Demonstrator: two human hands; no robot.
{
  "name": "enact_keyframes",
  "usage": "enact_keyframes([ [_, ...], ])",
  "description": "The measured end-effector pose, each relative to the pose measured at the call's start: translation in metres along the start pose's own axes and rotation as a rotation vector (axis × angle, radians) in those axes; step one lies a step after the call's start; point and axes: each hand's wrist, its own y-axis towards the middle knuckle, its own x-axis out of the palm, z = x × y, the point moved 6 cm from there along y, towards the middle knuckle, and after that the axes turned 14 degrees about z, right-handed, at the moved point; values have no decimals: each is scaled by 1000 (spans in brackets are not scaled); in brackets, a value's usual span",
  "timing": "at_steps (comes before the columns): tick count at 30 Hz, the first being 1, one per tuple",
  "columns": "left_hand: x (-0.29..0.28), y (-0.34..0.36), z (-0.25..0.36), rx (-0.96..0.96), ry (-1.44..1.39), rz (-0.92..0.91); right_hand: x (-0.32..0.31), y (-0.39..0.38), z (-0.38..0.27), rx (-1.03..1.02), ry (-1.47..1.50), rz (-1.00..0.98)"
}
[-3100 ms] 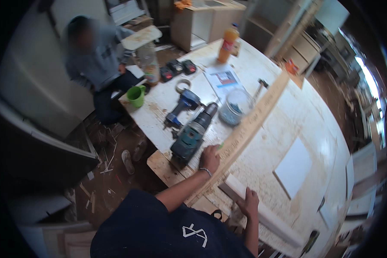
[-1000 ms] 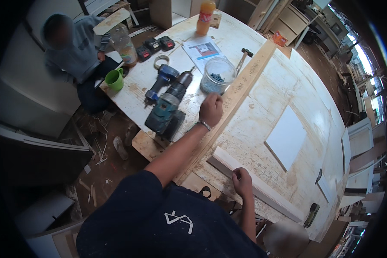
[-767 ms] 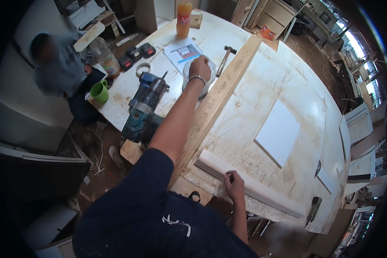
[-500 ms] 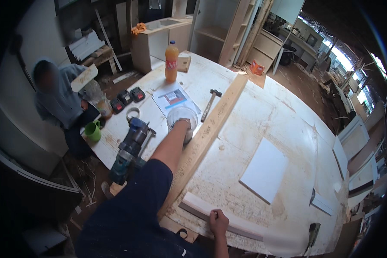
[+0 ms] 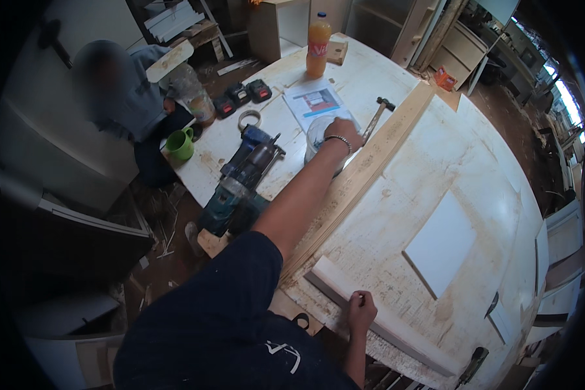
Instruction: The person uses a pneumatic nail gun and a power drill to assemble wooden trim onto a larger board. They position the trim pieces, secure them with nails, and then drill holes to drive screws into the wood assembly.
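My left hand (image 5: 346, 132), a beaded bracelet at its wrist, is at the rim of a round clear plastic tub (image 5: 316, 138). Its fingers look curled together, and whatever they may hold is hidden. Close by lie a printed sheet (image 5: 309, 104) and a claw-less hammer (image 5: 378, 117). My right hand (image 5: 362, 310) is closed above a pale wooden strip (image 5: 396, 325) at the table's near edge. A small dark spot shows at its fingertips, too small to make out.
A long wooden board (image 5: 377, 156) crosses the white table. Left of it lie a power tool (image 5: 240, 175), a tape roll (image 5: 249, 119), batteries (image 5: 239, 94) and a green mug (image 5: 181, 144). An orange bottle (image 5: 318, 49) stands farther back. A white panel (image 5: 441, 244) lies right. A person (image 5: 127, 91) sits left.
My left hand has come up out of the clear tub to its rim. The view has shifted, while my right hand stays closed by the wooden strip.
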Motion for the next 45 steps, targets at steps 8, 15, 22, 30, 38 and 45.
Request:
enact_keyframes([
  [8, -115, -218, 29, -97, -1007, -606, 14, 18, -41, -36, -9, -181],
  [15, -185, -377, -175, -631, -1000, -922, 135, -37, -266, -428, 456, -415],
  [22, -281, -355, -332, -751, -1085, -62, 243, -68, -333, -516, 666, 260],
  [30, -262, -291, -332, -681, -1369, 51, 107, -80, -352, -458, 777, -477],
  [38, -198, -313, -133, -610, -1768, -452, -57, -153, -208, -462, 402, -281],
  [45, -131, -426, 5, -671, -1653, -687, -149, -233, -39, 660, 949, -242],
])
